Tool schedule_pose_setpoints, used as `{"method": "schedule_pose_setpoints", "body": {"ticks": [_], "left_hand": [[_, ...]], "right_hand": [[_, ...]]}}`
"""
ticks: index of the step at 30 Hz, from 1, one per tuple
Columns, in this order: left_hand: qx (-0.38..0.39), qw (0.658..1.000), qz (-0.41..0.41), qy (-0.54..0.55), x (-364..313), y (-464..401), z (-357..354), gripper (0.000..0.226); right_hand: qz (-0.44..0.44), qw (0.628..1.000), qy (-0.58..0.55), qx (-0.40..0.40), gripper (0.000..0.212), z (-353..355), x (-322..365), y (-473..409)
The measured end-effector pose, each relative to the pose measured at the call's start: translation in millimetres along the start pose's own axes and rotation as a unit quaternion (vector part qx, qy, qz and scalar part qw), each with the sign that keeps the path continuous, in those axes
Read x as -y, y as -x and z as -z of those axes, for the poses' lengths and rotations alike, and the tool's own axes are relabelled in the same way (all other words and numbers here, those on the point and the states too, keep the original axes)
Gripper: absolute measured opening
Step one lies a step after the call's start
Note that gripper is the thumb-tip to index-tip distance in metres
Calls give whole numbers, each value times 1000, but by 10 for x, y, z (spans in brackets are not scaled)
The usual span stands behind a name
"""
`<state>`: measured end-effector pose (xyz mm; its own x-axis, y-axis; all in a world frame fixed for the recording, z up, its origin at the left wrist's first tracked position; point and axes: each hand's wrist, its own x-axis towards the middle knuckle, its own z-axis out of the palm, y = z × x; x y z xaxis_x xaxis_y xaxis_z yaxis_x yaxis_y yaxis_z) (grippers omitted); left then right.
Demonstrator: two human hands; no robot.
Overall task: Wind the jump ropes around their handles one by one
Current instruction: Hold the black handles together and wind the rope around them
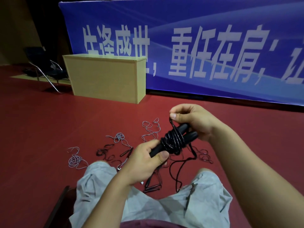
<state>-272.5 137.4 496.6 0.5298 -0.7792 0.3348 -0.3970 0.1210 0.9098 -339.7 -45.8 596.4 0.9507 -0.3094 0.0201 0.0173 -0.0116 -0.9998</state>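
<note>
Mid-wind over the knees: left hand (144, 159) grips the paired black plastic handles (172, 142), right hand (189, 120) pinches glossy black cord (171, 124); next, lay another tight turn

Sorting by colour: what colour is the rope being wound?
Black jump rope, clearest in the head view.

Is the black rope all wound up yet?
Not yet. Several loops circle the black handles, but a tail of black rope hangs loose, and the right hand pinches a strand.
</note>
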Motion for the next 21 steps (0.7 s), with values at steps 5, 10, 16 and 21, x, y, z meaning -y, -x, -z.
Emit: {"method": "schedule_pose_setpoints", "body": {"ticks": [5, 10, 16, 21], "left_hand": [[-14, 999, 14, 48, 8, 32, 4, 75], [-43, 991, 27, 126, -13, 50, -4, 40], [-99, 986, 47, 127, 19, 41, -79, 31], [-112, 983, 55, 134, 23, 58, -142, 18]], "right_hand": [[-20, 995, -95, 8, 8, -37, -177, -72], [-1, 995, -104, -10, 8, -176, -402, -166], [47, 985, -77, -150, 16, -404, -814, -116], [30, 988, -71, -132, 18, -430, -1062, 21]]}}
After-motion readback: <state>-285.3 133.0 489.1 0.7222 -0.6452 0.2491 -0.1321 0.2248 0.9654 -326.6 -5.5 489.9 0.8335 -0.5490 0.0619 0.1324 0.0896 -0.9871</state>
